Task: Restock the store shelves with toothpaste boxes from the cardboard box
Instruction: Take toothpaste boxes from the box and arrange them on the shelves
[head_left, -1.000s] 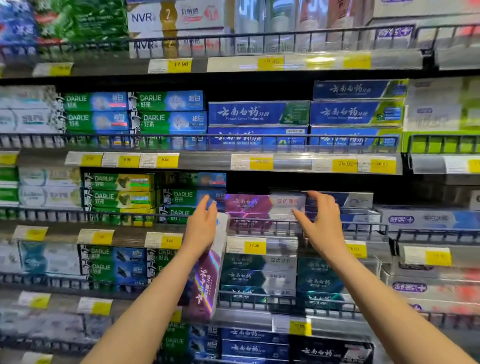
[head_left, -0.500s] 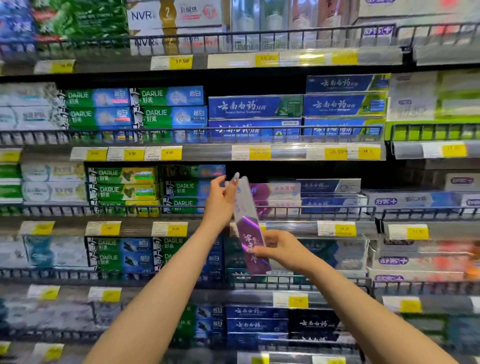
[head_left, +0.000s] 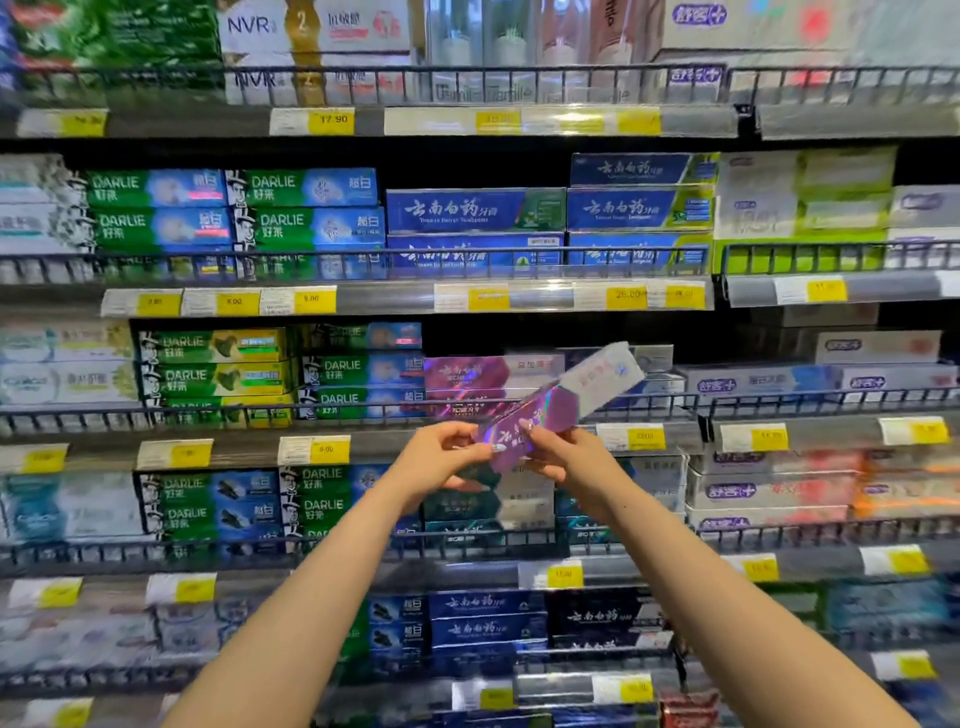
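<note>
Much of the view is smeared by motion: the yellow price tags (head_left: 326, 451) along the shelf edges are mostly unreadable, though "17.90", "9.00" and "26.00" can be made out, and the pale boxes at the far left and right edges are too blurred to name. The lowest shelves are cut off at the bottom, and no cardboard box shows.

The long purple-and-silver holographic toothpaste box (head_left: 558, 402) is held in the air in front of the middle wire-fronted shelf (head_left: 332, 410), tilted with its silver end up to the right; its white lettering is too blurred to read. The left hand (head_left: 441, 460) has its grip clamped on the box's lower purple end, fingers curled round it. The right hand (head_left: 563, 460) pinches the same end from the right, fingertips (head_left: 525, 426) on its face. Both forearms partly hide the teal boxes behind them.

A matching purple toothpaste box on the shelf (head_left: 467, 376) lies flat just behind the held one. To its left stand green "DARLIE" boxes (head_left: 358, 374); above, blue boxes (head_left: 475, 210) read "Yunnan Baiyao Toothpaste". On the top shelf, a white box (head_left: 311, 28) reads "NVR".
</note>
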